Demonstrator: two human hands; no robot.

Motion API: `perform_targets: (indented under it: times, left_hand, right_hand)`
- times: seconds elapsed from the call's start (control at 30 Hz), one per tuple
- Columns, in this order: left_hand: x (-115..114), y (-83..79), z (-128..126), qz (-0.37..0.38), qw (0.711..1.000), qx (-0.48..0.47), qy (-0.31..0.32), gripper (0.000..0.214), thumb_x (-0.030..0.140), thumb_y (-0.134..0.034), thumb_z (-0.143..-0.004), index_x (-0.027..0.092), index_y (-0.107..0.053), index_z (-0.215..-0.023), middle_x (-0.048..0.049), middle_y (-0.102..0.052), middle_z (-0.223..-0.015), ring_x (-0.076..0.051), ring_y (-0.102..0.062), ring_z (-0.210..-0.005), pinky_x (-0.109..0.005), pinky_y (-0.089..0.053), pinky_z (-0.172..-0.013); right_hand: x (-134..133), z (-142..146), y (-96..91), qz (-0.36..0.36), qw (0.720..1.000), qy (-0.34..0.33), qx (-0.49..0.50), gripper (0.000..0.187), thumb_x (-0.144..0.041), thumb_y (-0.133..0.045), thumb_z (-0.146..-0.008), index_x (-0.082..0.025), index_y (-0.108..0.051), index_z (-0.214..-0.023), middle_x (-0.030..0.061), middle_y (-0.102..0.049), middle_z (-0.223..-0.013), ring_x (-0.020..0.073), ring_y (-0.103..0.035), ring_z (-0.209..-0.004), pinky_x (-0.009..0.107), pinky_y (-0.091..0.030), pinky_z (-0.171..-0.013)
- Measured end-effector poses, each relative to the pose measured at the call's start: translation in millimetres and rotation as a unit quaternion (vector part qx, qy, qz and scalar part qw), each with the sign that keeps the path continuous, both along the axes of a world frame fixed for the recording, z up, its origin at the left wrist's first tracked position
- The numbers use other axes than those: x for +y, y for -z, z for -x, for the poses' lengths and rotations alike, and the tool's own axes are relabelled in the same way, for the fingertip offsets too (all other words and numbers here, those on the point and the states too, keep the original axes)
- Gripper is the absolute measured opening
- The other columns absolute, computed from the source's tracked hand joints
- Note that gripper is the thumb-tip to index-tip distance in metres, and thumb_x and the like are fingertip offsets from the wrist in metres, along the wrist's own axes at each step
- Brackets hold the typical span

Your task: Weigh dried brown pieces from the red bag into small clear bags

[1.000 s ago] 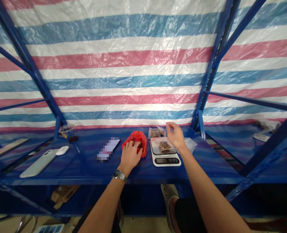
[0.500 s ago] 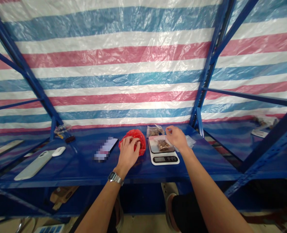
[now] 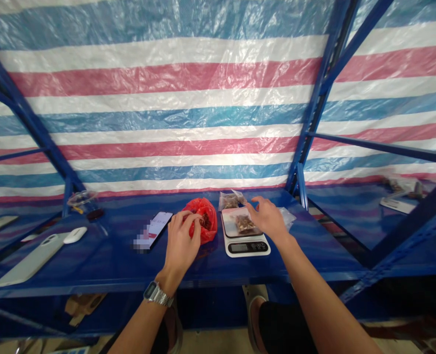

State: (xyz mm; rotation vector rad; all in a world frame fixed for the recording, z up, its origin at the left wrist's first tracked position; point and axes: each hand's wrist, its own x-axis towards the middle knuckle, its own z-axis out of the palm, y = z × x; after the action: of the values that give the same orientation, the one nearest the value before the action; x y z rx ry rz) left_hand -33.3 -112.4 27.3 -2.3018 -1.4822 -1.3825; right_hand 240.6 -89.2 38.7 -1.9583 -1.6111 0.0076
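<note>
On the blue shelf, a red plastic bag point(image 3: 211, 231) stands with its mouth spread and small brown dried pieces point(image 3: 205, 221) inside. My left hand point(image 3: 181, 241), with a metal watch on the wrist, is over the bag's left side. Its thumb and fingertips come together at the opening; whatever they hold is too small to make out. A small clear bag of brown pieces point(image 3: 244, 223) lies on the plate of a white kitchen scale point(image 3: 231, 254). Over the plate's right edge is my right hand point(image 3: 267, 219), thumb and index finger apart, nothing visible between them.
Behind the scale lie filled clear bags point(image 3: 231, 200); more clear plastic point(image 3: 287, 216) is on its right. A lit phone point(image 3: 155, 230), a pale phone point(image 3: 31, 260), a white case point(image 3: 75, 235) and a clear plastic cup point(image 3: 83, 201) are at left. Blue posts point(image 3: 316, 105) frame the shelf.
My left hand has drawn back from inside the red bag toward its left rim. My right hand's thumb and fingers have spread apart near the scale. The view has shifted slightly.
</note>
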Motion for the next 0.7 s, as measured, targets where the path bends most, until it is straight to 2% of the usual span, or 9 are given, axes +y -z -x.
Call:
perform_targets:
  times: [0.2, 0.3, 0.37, 0.4, 0.5, 0.57, 0.63, 0.7]
  left_hand:
    - [-5, -3.3, 3, -0.014, 0.999, 0.022, -0.021, 0.023, 0.025, -0.051, -0.101, 0.021, -0.072, -0.109, -0.01, -0.065, -0.115, -0.026, -0.062, -0.11, -0.047, -0.051, -0.104]
    - [-4, -2.2, 4, 0.014, 0.991, 0.041, -0.123, 0.028, 0.031, -0.048, -0.102, 0.02, -0.071, -0.113, -0.0133, -0.063, -0.118, -0.03, -0.062, -0.111, -0.049, -0.053, -0.1]
    - [-4, 1.9, 5, 0.069, 0.976, 0.063, -0.198, 0.034, 0.035, -0.047, -0.102, 0.017, -0.067, -0.123, -0.0172, -0.062, -0.122, -0.033, -0.064, -0.109, -0.049, -0.056, -0.092]
    - [-4, 4.6, 6, 0.101, 0.968, 0.079, -0.214, 0.036, 0.034, -0.046, -0.102, 0.017, -0.065, -0.127, -0.0189, -0.061, -0.125, -0.034, -0.065, -0.109, -0.047, -0.058, -0.087]
    - [-4, 12.2, 4, 0.162, 0.964, 0.118, -0.173, 0.033, 0.026, -0.046, -0.099, 0.021, -0.065, -0.125, -0.0181, -0.062, -0.131, -0.034, -0.068, -0.111, -0.038, -0.058, -0.072]
    - [-3, 14.8, 0, 0.2, 0.958, 0.099, -0.178, 0.037, 0.031, -0.046, -0.1, 0.02, -0.061, -0.132, -0.0185, -0.063, -0.129, -0.033, -0.071, -0.103, -0.037, -0.058, -0.066]
    - [-2, 16.0, -5, 0.253, 0.948, 0.055, -0.185, 0.045, 0.035, -0.048, -0.1, 0.019, -0.053, -0.142, -0.0191, -0.062, -0.131, -0.033, -0.073, -0.101, -0.04, -0.06, -0.071]
    - [-1, 17.9, -8, 0.285, 0.944, 0.016, -0.162, 0.05, 0.03, -0.049, -0.098, 0.02, -0.048, -0.147, -0.0189, -0.058, -0.136, -0.033, -0.071, -0.11, -0.044, -0.061, -0.082]
  right_hand:
    - [-6, -2, 1.0, 0.018, 1.0, -0.008, -0.005, 0.037, -0.041, -0.054, -0.101, -0.014, -0.067, -0.123, 0.0137, -0.074, -0.102, 0.0282, -0.071, -0.096, 0.034, -0.046, -0.084]
    - [-3, -1, 1.7, 0.047, 0.997, -0.03, 0.045, 0.029, -0.033, -0.058, -0.098, -0.018, -0.066, -0.121, 0.0074, -0.076, -0.094, 0.0258, -0.071, -0.087, 0.032, -0.044, -0.077]
    - [0, 0, 3.1, 0.053, 0.995, -0.039, 0.078, 0.028, -0.027, -0.056, -0.097, -0.022, -0.065, -0.123, 0.0035, -0.077, -0.09, 0.0234, -0.071, -0.082, 0.031, -0.043, -0.073]
    - [2, 1, 4.5, 0.048, 0.994, -0.04, 0.084, 0.029, -0.026, -0.056, -0.096, -0.023, -0.064, -0.124, 0.0031, -0.077, -0.091, 0.0229, -0.071, -0.082, 0.03, -0.042, -0.072]
    - [4, 3, 10.1, 0.035, 0.997, -0.039, 0.051, 0.032, -0.032, -0.061, -0.093, -0.021, -0.065, -0.124, 0.0073, -0.076, -0.096, 0.025, -0.071, -0.086, 0.031, -0.043, -0.073]
    - [7, 4, 11.9, 0.045, 0.997, -0.045, 0.036, 0.031, -0.03, -0.063, -0.091, -0.02, -0.067, -0.12, 0.0075, -0.076, -0.094, 0.0253, -0.071, -0.084, 0.031, -0.044, -0.073]
    - [10, 2, 9.9, 0.053, 0.995, -0.048, 0.064, 0.03, -0.025, -0.061, -0.09, -0.023, -0.067, -0.119, 0.0044, -0.076, -0.088, 0.0232, -0.071, -0.078, 0.031, -0.043, -0.07]
    - [15, -2, 4.8, 0.027, 0.993, -0.024, 0.109, 0.032, -0.024, -0.059, -0.09, -0.025, -0.067, -0.121, 0.0029, -0.077, -0.089, 0.0216, -0.071, -0.075, 0.03, -0.044, -0.068]
